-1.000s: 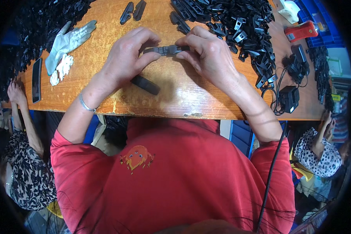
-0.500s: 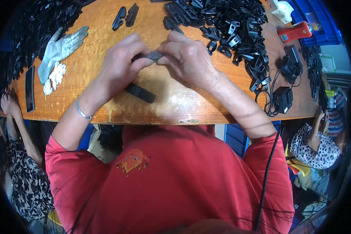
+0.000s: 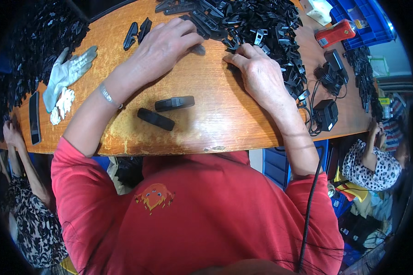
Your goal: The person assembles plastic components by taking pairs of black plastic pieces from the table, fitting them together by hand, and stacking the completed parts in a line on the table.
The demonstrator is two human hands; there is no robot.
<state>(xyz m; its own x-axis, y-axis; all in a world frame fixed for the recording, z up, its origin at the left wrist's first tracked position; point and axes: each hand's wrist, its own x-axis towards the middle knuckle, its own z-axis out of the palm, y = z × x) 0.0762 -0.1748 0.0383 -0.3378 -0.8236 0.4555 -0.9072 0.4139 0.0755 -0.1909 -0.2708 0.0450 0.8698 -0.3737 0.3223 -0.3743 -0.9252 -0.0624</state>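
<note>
Both sets of fingers [image 3: 236, 59] are bent, pinching or not I cannot tell, left hand [image 3: 166, 43] near long black parts [image 3: 206, 22], right hand [image 3: 262, 73] beside clips [image 3: 284, 34], where I'd lift each singly.

Both elbows are bent and set wide of the body. The left forearm [image 3: 89, 123] slants forward and inward, and the right forearm [image 3: 297, 135] leans forward and slightly left. The two hands are apart, backs up. The left hand [image 3: 174, 39] reaches farther forward, fingers bent; the right hand [image 3: 259, 71] curls inward, thumb pointing left. Whether either grips anything is unclear.
</note>
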